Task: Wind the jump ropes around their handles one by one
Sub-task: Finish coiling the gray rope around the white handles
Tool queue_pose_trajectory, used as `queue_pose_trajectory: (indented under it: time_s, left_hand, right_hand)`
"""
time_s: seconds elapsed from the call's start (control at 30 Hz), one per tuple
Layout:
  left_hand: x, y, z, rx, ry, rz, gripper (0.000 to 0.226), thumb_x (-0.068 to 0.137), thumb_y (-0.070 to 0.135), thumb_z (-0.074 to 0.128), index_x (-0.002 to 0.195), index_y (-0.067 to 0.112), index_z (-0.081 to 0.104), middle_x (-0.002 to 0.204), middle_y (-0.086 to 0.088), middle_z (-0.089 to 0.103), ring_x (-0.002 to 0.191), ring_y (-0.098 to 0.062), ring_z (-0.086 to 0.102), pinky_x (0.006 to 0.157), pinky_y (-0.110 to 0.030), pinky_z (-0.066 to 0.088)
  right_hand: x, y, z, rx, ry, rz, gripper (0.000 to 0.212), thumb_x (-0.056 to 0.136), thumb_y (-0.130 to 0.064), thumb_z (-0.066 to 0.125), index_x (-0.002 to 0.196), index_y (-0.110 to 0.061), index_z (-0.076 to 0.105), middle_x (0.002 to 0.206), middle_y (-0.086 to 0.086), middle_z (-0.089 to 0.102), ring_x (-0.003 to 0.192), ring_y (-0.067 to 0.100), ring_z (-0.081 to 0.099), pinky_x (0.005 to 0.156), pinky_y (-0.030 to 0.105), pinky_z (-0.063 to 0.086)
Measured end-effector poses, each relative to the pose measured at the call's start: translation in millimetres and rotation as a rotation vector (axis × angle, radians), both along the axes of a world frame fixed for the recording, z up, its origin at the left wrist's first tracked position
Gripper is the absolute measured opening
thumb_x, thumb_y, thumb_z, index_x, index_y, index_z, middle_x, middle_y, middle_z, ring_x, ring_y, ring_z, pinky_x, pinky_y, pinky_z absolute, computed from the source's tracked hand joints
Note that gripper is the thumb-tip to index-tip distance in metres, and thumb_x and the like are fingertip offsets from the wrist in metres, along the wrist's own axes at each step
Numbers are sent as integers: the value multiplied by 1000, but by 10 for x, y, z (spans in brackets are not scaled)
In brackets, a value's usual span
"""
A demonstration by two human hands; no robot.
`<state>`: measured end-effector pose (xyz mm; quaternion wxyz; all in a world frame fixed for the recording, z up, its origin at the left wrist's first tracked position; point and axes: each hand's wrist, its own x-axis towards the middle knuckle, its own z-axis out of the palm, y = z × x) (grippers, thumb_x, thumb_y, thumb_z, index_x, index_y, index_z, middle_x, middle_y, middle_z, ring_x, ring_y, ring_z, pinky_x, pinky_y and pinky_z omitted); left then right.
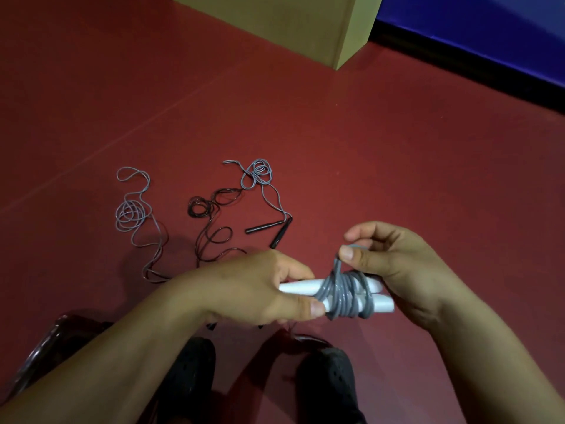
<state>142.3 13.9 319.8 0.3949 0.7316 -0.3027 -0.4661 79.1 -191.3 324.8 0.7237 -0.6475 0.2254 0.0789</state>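
Note:
My left hand (263,289) grips two white handles (301,287) held side by side. Grey rope (345,293) is wound in many turns around their middle. My right hand (397,264) pinches the last loop of that grey rope just above the coil, between thumb and fingers. On the red floor beyond lie loose ropes: a grey one (131,212) at the left, a dark one (211,206) in the middle, and a grey one (260,175) with two black handles (269,229).
A tan box (290,22) stands at the back on the red floor (397,148). A blue wall with a black base (489,41) runs along the right. My two black shoes (330,384) are at the bottom, with a dark chair edge (52,341) at the lower left.

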Motion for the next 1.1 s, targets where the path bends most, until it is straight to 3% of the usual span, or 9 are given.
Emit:
queue_pose_trajectory:
  time_s: [0.23, 0.33, 0.4, 0.5, 0.6, 0.67, 0.8, 1.0, 1.1]
  left_hand:
    - [-26, -23, 98, -253, 315, -23, 16, 88, 34, 66, 77, 25, 60, 62, 1, 50, 48, -11, 38, 44, -23, 29]
    - [-42, -29, 92, -362, 415, 19, 15, 85, 37, 63, 83, 22, 60, 62, 2, 51, 43, -6, 37, 43, -17, 28]
    - [-42, -42, 74, -393, 430, 111, 16, 86, 37, 64, 87, 22, 62, 62, 3, 51, 43, -5, 35, 44, -15, 29]
    - [-16, -72, 45, -402, 358, 289, 17, 88, 33, 60, 92, 17, 64, 61, 2, 51, 43, -6, 35, 43, -14, 29]
    - [11, -110, 39, -357, 244, 461, 20, 88, 35, 61, 93, 16, 66, 61, 2, 50, 44, -8, 35, 45, -16, 30]
    - [29, -133, 11, -310, 163, 574, 16, 96, 31, 62, 86, 20, 67, 61, 1, 49, 45, -9, 36, 47, -18, 30]
    - [79, -144, -82, -194, 69, 743, 30, 97, 32, 58, 69, 27, 64, 61, 0, 52, 45, -13, 38, 51, -24, 32]
    - [94, -135, -121, -159, 33, 839, 23, 94, 36, 62, 85, 16, 69, 56, 7, 52, 50, -13, 40, 51, -25, 35]
    - [146, -79, -130, -80, -135, 825, 31, 89, 44, 64, 88, 13, 71, 56, 6, 55, 47, -12, 41, 53, -27, 35]
  right_hand:
    - [7, -29, 19, 336, -7, -11, 8, 67, -12, 69, 74, -14, 67, 61, 4, 62, 44, 11, 57, 41, 20, 48]
    - [25, 24, -61, 268, -23, 19, 6, 68, -8, 73, 71, -11, 70, 66, 15, 65, 55, 25, 61, 52, 31, 52]
    - [31, 72, -100, 121, -69, 74, 3, 77, -4, 64, 79, -3, 66, 68, 25, 58, 60, 28, 53, 53, 36, 44]
    - [25, 115, -136, -99, -29, 78, 18, 93, 1, 50, 80, -3, 62, 59, 7, 51, 50, 14, 40, 44, 26, 35]
    - [-1, 148, -141, -159, 2, 150, 26, 100, -15, 51, 78, -11, 65, 62, 4, 51, 53, 14, 42, 51, 26, 39]
    - [-14, 143, -162, -275, -4, 220, 21, 99, -25, 54, 89, -13, 68, 62, -2, 51, 58, 13, 44, 55, 27, 37]
    - [-12, 117, -191, -367, -5, 240, 13, 95, -26, 61, 93, -15, 67, 61, -8, 57, 57, 11, 45, 56, 28, 38]
    - [-19, 105, -153, -531, -4, 232, 24, 87, -35, 70, 77, -13, 67, 54, -5, 55, 52, 11, 49, 56, 32, 43]
    - [-27, 83, -123, -567, -32, 239, 36, 83, -48, 69, 74, -14, 65, 56, -3, 52, 55, 12, 49, 58, 34, 44]
